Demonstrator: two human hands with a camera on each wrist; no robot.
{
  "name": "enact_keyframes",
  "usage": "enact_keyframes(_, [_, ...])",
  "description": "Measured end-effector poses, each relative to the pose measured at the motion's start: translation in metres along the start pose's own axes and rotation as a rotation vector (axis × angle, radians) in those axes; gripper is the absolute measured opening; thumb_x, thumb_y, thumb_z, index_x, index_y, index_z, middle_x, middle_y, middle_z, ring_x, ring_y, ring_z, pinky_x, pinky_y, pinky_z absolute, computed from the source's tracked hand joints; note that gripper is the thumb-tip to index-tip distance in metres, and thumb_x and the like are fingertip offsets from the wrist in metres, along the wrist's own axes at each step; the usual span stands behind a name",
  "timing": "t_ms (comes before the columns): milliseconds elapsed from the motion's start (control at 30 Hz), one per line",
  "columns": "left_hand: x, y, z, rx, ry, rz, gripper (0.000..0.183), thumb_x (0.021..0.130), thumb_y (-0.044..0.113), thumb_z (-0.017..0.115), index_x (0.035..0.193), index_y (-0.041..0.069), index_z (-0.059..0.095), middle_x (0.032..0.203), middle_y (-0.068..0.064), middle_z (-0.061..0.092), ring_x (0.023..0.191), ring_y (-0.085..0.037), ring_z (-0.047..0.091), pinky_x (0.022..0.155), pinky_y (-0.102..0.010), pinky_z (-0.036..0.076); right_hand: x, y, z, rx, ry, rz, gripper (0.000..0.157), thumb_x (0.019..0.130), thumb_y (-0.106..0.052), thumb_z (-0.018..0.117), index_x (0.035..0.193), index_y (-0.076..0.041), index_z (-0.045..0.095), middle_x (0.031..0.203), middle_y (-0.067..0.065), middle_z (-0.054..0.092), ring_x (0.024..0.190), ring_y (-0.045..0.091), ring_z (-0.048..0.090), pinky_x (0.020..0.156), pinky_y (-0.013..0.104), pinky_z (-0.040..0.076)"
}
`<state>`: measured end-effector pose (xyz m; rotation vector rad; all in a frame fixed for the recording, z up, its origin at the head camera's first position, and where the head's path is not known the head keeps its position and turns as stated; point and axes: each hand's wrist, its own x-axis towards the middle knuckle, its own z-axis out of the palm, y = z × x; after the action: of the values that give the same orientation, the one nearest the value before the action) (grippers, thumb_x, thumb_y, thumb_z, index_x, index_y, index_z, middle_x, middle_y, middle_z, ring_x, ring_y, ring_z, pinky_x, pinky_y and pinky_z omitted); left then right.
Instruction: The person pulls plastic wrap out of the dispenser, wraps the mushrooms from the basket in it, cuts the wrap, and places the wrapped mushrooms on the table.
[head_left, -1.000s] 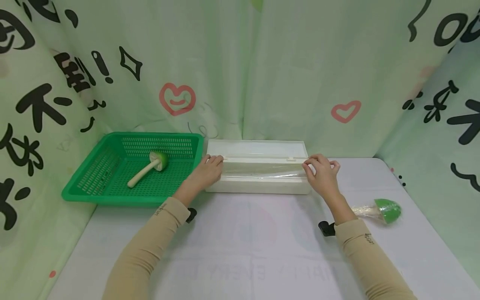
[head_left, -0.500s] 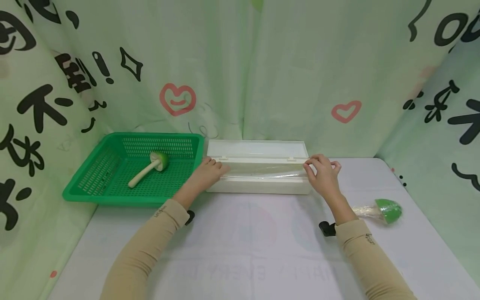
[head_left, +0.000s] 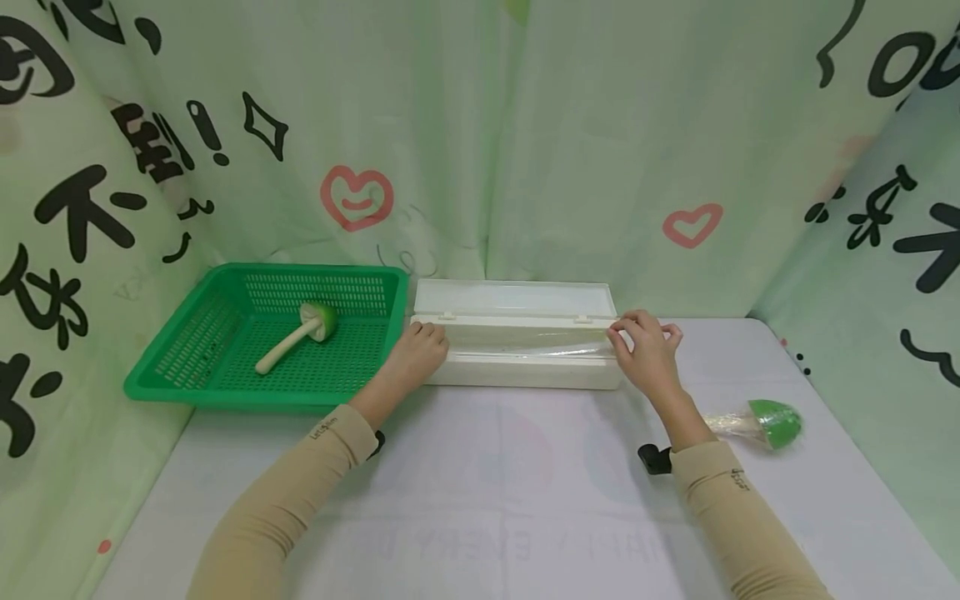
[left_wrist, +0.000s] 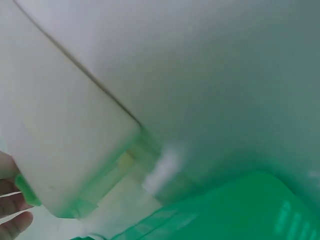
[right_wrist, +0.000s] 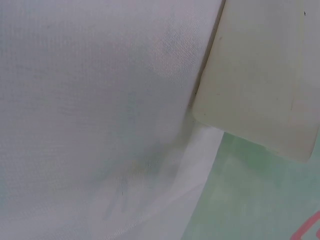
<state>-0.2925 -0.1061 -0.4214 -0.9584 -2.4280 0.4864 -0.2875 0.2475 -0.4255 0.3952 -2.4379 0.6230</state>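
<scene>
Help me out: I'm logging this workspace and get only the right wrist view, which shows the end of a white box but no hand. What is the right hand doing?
Observer: In the head view, the right hand pinches the clear film near the film's right end.
Operator: Thanks. Is the box open or closed?
Observer: Open; its white lid is swung back on the far side.
Operator: And what sits to the left of it?
Observer: A green basket with one green-capped mushroom lying in it.
</scene>
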Motion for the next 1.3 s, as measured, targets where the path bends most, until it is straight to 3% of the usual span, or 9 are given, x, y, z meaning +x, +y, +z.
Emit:
enact_keyframes(333, [0.001, 0.000, -0.006, -0.049, -0.076, -0.010, 0.014, 0.080, 0.000, 0.066, 0.093, 0.004, 0.066, 0.091, -0.005, 0.057, 0.088, -0.020, 0.055, 0.079, -0.031, 0.043, -0.002, 0.000, 0.000, 0.003, 0.004, 0.000, 0.008, 0.084, -0.008, 0.063, 0.082, -0.001, 0.063, 0.095, 0.016, 0.055, 0.093, 0.034, 0.051, 0.085, 0.060, 0.017])
enact_keyframes(567, [-0.001, -0.003, -0.002, -0.042, 0.035, -0.022, 0.015, 0.078, -0.004, 0.066, 0.091, 0.003, 0.065, 0.090, -0.007, 0.057, 0.084, -0.022, 0.054, 0.078, -0.033, 0.044, -0.003, 0.001, -0.001, 0.006, 0.017, 0.015, 0.009, 0.083, -0.007, 0.064, 0.083, 0.001, 0.063, 0.096, 0.018, 0.056, 0.094, 0.036, 0.051, 0.086, 0.060, 0.017])
enact_keyframes(767, [-0.002, -0.005, 0.000, -0.103, 0.072, -0.084, 0.018, 0.079, -0.006, 0.063, 0.095, -0.003, 0.054, 0.088, -0.013, 0.056, 0.079, -0.025, 0.055, 0.074, -0.034, 0.047, -0.004, 0.001, 0.001, 0.015, 0.024, 0.004, 0.007, 0.083, -0.006, 0.064, 0.084, 0.000, 0.062, 0.096, 0.017, 0.055, 0.095, 0.035, 0.050, 0.085, 0.060, 0.016])
enact_keyframes(967, [-0.005, -0.011, -0.010, -0.235, -0.010, -0.202, 0.014, 0.079, -0.009, 0.061, 0.093, -0.007, 0.058, 0.088, -0.016, 0.054, 0.080, -0.026, 0.055, 0.072, -0.032, 0.047, -0.004, 0.001, 0.002, 0.020, 0.060, -0.022, 0.005, 0.082, -0.004, 0.065, 0.081, 0.000, 0.061, 0.094, 0.018, 0.056, 0.092, 0.036, 0.051, 0.084, 0.060, 0.018])
enact_keyframes(1133, [-0.006, -0.019, -0.013, -0.356, -0.047, -0.251, 0.011, 0.082, -0.008, 0.057, 0.092, -0.003, 0.057, 0.089, -0.012, 0.054, 0.083, -0.025, 0.051, 0.074, -0.034, 0.045, -0.004, 0.000, -0.001, 0.015, 0.081, -0.040, 0.005, 0.080, -0.002, 0.066, 0.079, 0.000, 0.062, 0.092, 0.017, 0.056, 0.091, 0.035, 0.051, 0.083, 0.060, 0.018])
enact_keyframes(1300, [-0.008, -0.022, -0.016, -0.359, -0.012, -0.280, 0.006, 0.090, 0.004, 0.053, 0.090, 0.004, 0.059, 0.091, -0.008, 0.055, 0.090, -0.024, 0.052, 0.084, -0.038, 0.040, -0.004, -0.001, -0.003, -0.003, 0.106, -0.065, 0.005, 0.079, -0.001, 0.067, 0.078, -0.001, 0.062, 0.091, 0.016, 0.056, 0.089, 0.033, 0.052, 0.083, 0.059, 0.019])
